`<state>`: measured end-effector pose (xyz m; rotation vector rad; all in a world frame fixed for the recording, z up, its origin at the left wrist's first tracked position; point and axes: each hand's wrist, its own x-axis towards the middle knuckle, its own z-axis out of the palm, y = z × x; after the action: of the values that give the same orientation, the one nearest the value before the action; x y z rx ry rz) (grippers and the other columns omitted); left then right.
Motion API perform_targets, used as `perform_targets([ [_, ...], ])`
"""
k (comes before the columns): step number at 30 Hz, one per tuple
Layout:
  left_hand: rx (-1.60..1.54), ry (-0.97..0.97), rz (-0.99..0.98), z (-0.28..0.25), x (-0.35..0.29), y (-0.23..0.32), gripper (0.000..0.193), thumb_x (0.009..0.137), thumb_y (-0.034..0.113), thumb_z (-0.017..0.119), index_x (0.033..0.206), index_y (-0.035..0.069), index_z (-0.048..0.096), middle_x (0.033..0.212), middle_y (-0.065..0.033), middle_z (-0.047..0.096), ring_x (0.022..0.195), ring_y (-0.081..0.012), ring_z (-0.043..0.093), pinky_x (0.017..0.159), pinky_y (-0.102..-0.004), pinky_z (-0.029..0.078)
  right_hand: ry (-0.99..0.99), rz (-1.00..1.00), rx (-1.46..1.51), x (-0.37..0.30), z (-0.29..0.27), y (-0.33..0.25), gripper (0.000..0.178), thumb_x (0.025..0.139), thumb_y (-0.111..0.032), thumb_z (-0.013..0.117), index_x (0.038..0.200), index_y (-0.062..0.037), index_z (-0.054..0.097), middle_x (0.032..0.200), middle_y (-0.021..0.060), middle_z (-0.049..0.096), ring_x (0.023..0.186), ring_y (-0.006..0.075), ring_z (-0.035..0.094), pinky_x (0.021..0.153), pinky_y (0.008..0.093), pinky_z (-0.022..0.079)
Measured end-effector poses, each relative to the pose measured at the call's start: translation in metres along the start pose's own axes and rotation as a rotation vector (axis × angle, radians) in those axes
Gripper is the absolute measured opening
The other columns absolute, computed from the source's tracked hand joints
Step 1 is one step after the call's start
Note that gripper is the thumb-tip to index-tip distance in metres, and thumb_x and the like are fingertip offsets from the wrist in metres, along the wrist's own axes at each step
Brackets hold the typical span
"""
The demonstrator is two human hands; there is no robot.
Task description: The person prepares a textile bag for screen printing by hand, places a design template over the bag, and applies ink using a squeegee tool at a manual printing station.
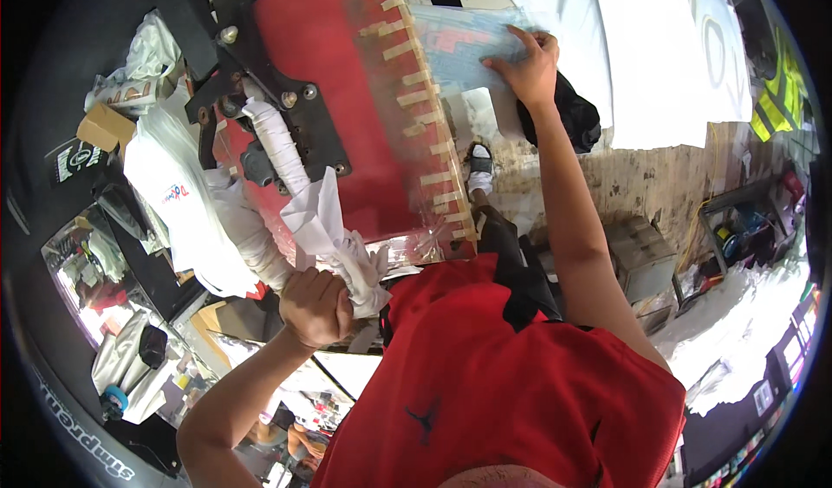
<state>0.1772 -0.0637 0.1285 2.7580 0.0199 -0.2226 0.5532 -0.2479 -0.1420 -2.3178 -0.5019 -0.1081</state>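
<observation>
My left hand (316,306) is closed in a fist around the lower end of a white-wrapped lever bar (247,237) on a dark metal press-like machine (308,128). Beside it, another bar (276,137) is bound in white cloth, with loose ends hanging near my wrist. Farther off to the right, my right hand (530,68) reaches over a translucent bluish sheet (459,46) with a faint pinkish pattern. Thumb and forefinger are spread apart on it. The sheet lies against the taped edge of a red flat panel (347,176).
A white plastic bag (178,193) hangs left of the machine. White cloth (667,55) covers the far right, with a black item (572,115) by my right wrist. A cardboard box (641,258) stands on the worn floor. A yellow safety vest (777,98) hangs at the right edge.
</observation>
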Motion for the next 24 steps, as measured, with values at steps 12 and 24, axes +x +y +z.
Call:
perform_targets([
  [12,-0.002,-0.043,0.064,-0.003,-0.001,-0.002,0.012,0.077,0.012,0.057,0.067,0.005,0.054,0.068,-0.0096,0.051,0.063,-0.0282,0.051,0.058,-0.0403,0.038,0.105,0.069,-0.024,-0.005,0.007,-0.023,0.056,0.058,-0.027,0.092,0.11,-0.0178,0.074,0.125,0.0167,0.052,0.121,0.0385,0.045,0.101,0.0499,0.04],
  [24,0.067,0.151,0.101,0.005,-0.009,0.011,0.014,0.083,0.008,0.059,0.07,0.003,0.055,0.071,-0.011,0.054,0.068,-0.0296,0.054,0.062,-0.0407,0.042,0.425,0.152,0.28,-0.003,-0.091,-0.067,0.018,0.084,-0.022,0.076,0.088,-0.0051,0.07,0.077,0.0114,0.073,0.064,0.0281,0.067,0.063,0.0359,0.052],
])
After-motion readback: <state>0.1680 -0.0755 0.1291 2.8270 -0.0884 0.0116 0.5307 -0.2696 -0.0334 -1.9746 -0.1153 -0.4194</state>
